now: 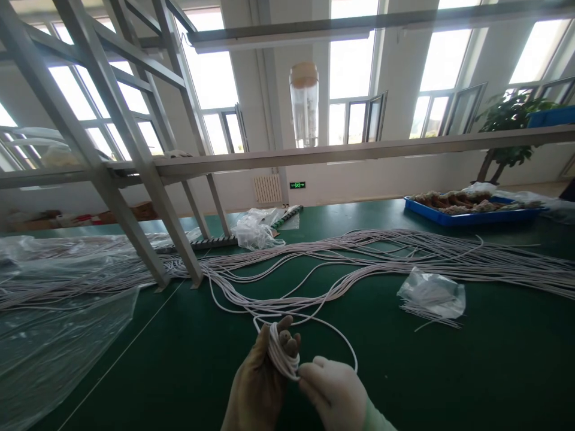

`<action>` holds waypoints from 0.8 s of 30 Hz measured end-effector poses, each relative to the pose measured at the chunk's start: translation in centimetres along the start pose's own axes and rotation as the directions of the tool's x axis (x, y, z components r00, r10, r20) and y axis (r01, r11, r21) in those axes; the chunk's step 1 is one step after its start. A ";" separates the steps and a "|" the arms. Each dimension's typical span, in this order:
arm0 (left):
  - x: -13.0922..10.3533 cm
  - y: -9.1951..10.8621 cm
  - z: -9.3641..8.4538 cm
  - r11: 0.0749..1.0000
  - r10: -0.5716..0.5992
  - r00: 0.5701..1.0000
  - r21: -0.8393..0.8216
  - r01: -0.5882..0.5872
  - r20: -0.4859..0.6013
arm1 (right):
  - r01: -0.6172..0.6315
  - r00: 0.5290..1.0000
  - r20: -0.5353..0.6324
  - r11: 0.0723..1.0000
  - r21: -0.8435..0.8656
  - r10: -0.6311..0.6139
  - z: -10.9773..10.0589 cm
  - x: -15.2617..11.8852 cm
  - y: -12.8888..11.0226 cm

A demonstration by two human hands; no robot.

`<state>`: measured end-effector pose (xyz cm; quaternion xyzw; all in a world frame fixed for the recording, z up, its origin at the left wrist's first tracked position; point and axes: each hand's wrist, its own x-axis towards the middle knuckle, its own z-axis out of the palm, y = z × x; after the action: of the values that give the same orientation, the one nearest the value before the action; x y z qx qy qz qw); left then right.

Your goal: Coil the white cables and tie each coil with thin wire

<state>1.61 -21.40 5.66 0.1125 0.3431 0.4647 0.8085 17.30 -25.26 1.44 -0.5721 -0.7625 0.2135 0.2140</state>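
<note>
A small coil of white cable [282, 357] is looped round the fingers of my left hand [258, 377], which is gloved and closed on it. My right hand [335, 389], in a pale glove, pinches the cable at the lower right of the coil. Both hands are close together above the green table [179, 371] near its front. One length of cable [345, 341] curves out past my right hand and back toward the long bundle of cables [287, 302] lying across the table. My right fingertips are partly hidden.
A clear bag with thin white strips [431, 293] lies at right. Behind are a blue tray [449, 218] of brown and pale items and a crumpled plastic bag [256, 230]. Metal rack posts [157, 227] stand at left; a bottle [304, 108] sits on the rack's shelf. Plastic sheeting [67, 347] covers the left.
</note>
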 end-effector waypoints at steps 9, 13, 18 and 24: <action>1.6 0.2 -1.6 0.999 0.031 1.000 0.021 -0.031 0.004 | 0.081 0.997 -0.016 0.997 0.004 -0.081 2.1 -0.5 1.1; 2.1 0.4 -2.5 0.991 0.128 0.985 0.017 -0.130 0.114 | 0.061 0.998 0.001 0.998 0.023 -0.061 2.4 -0.6 0.8; 2.5 0.4 -4.2 0.614 0.282 0.866 0.616 -0.493 0.413 | 0.055 0.998 0.017 0.998 0.037 -0.056 1.3 -0.6 1.1; 0.2 2.2 -3.0 0.603 0.114 0.945 0.734 -0.311 0.306 | -0.118 0.992 0.076 0.976 0.184 0.105 -1.9 0.7 4.2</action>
<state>-1.80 -20.42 4.43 0.5410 0.3979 0.3492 0.6534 21.47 -23.35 0.72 -0.5839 -0.7122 0.3149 0.2294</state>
